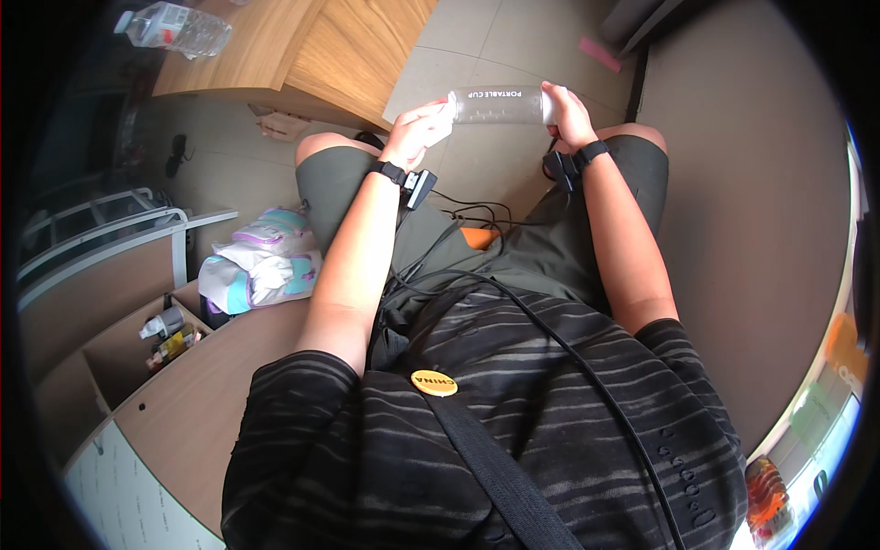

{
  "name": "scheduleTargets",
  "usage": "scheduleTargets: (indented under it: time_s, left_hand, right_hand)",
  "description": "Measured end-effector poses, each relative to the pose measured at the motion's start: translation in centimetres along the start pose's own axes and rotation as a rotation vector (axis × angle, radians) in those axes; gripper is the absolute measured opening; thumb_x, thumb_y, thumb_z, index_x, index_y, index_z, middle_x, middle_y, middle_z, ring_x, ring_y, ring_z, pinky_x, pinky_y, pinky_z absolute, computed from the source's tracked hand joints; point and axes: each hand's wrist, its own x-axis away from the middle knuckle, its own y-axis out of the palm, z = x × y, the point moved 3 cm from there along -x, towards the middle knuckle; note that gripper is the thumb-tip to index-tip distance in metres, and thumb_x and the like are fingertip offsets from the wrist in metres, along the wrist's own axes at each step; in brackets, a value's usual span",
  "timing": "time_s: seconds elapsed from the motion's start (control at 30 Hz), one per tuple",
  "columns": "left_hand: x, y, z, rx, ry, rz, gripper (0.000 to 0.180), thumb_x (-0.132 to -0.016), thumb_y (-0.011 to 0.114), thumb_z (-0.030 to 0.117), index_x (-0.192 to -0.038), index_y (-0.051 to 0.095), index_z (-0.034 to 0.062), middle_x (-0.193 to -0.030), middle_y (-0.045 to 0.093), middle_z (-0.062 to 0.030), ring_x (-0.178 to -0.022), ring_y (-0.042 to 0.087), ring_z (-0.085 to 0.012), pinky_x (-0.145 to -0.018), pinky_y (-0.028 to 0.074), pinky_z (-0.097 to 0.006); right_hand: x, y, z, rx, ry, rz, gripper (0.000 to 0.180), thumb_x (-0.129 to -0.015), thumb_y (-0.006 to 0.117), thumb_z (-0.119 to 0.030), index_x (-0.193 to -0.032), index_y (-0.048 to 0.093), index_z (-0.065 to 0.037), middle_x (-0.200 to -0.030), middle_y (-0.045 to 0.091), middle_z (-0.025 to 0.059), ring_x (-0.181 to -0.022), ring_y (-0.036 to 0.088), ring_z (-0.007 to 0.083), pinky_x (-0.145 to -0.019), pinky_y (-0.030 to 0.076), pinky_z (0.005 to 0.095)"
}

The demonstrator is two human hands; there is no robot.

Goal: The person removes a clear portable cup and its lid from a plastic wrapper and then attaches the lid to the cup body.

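A translucent grey portable cup (498,105) with white ends lies sideways in the air, above the floor and beyond my knees. My left hand (414,135) is closed round its left end. Something white and flat-edged shows under those fingers; I cannot tell whether it is part of the cup or a tissue. At the other end, my right hand (569,115) grips the white part, with the thumb along the top. Both wrists wear black straps with small devices, and dark cables run between my legs.
A wooden table (353,50) stands ahead on the left, with a clear plastic bottle (183,30) lying on it. Left of my leg is a white and purple bundle (266,261). An open drawer (119,357) holds small items. A grey panel (752,211) rises at my right.
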Motion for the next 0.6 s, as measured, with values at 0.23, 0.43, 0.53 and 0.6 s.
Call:
scheduleTargets:
  time_s: [0.23, 0.43, 0.53, 0.6]
  left_hand:
    - [0.0, -0.1, -0.5, -0.278, 0.083, 0.097, 0.036, -0.101, 0.059, 0.0, -0.137, 0.062, -0.0052, -0.116, 0.072, -0.0085, -0.096, 0.066, -0.0134, -0.088, 0.054, -0.027]
    - [-0.1, -0.7, -0.4, -0.369, 0.126, 0.154, 0.032, -0.1, 0.063, 0.004, -0.131, 0.066, -0.0039, -0.108, 0.073, -0.0054, -0.089, 0.064, -0.0099, -0.078, 0.051, -0.024]
    - [0.2, -0.7, -0.3, -0.371, 0.09, 0.224, 0.031, -0.1, 0.063, 0.004, -0.13, 0.067, -0.0041, -0.106, 0.074, -0.0054, -0.086, 0.064, -0.009, -0.075, 0.051, -0.023]
    - [0.3, -0.4, -0.2, -0.411, 0.087, 0.221, 0.031, -0.1, 0.064, 0.004, -0.13, 0.067, -0.0041, -0.106, 0.074, -0.0056, -0.086, 0.065, -0.0094, -0.075, 0.051, -0.023]
  right_hand:
    - [1.0, 0.2, -0.7, -0.013, 0.049, -0.035, 0.043, -0.096, 0.061, -0.049, -0.097, 0.06, -0.006, -0.07, 0.056, 0.002, -0.05, 0.047, 0.0121, -0.046, 0.036, 0.0286]
    - [0.7, 0.2, -0.8, 0.02, 0.027, -0.064, 0.047, -0.096, 0.061, -0.05, -0.107, 0.061, -0.005, -0.078, 0.059, 0.0032, -0.058, 0.051, 0.0119, -0.05, 0.039, 0.0283]
    - [1.2, 0.2, -1.2, 0.016, -0.005, -0.081, 0.049, -0.094, 0.062, -0.05, -0.112, 0.062, -0.004, -0.081, 0.06, 0.0028, -0.064, 0.053, 0.0119, -0.053, 0.041, 0.0281]
    - [1.3, 0.1, -1.4, -0.002, -0.028, -0.089, 0.051, -0.094, 0.063, -0.05, -0.114, 0.062, -0.004, -0.082, 0.06, 0.0023, -0.066, 0.054, 0.0118, -0.055, 0.042, 0.028]
